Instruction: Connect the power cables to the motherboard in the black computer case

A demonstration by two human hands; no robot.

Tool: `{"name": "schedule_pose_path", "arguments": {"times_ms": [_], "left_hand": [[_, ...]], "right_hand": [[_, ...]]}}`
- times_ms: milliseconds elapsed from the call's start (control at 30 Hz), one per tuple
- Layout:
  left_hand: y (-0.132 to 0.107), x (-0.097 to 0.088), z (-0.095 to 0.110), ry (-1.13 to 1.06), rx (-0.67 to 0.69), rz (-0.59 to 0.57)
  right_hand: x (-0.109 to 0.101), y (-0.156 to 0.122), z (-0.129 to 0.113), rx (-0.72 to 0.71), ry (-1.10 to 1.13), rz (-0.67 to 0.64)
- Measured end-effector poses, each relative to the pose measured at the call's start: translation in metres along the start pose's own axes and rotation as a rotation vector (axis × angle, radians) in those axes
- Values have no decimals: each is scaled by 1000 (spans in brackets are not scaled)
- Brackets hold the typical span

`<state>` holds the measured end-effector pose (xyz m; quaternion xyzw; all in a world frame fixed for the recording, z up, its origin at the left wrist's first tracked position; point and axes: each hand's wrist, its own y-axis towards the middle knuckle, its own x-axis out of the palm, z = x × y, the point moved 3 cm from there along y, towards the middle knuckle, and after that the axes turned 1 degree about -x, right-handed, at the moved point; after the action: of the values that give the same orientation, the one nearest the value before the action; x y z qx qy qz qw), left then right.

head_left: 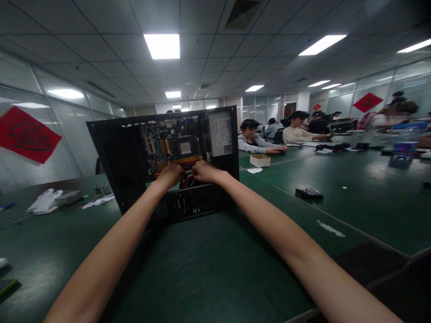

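An open black computer case point(116, 161) stands on the green table in front of me. Inside it are a motherboard point(158, 134) with a square silver chip, and a grey power supply point(219, 134) at the upper right. Both hands reach in at the board's lower edge, just below the orange memory slots point(190, 159). My left hand point(171, 174) is closed, its fingertips close to the right hand's. My right hand point(207, 172) is closed in a pinch. Red and dark cables point(189, 181) bunch between and below the hands. What the fingertips hold is too small to tell.
A white plastic bag point(45, 200) and a grey block point(69, 197) lie to the left. On the right are a small box point(260, 160), a black part point(309, 193), a paper strip point(330, 229) and a water bottle point(404, 143). Several people sit farther back.
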<state>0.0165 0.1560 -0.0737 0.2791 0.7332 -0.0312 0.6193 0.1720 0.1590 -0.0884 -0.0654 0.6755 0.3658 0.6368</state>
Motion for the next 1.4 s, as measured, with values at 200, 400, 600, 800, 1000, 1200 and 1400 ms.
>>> {"name": "schedule_pose_path", "arguments": {"times_ms": [200, 400, 600, 800, 1000, 1200, 1400], "left_hand": [[6, 6, -2, -135, 48, 49], [7, 8, -3, -94, 65, 29], [8, 13, -7, -93, 39, 31], [7, 9, -8, -62, -18, 39], [4, 6, -4, -29, -36, 32], [4, 7, 0, 10, -56, 22], [8, 11, 1, 51, -68, 29]], "right_hand": [[-1, -1, 0, 3, -3, -3], [-1, -3, -2, -9, -11, 2], [-1, -2, -2, -11, -24, 0], [0, -1, -2, -7, -25, -8], [0, -1, -2, -12, -28, -6], [0, -2, -3, -11, -26, -12], [0, -2, -2, -12, -17, -8]]}}
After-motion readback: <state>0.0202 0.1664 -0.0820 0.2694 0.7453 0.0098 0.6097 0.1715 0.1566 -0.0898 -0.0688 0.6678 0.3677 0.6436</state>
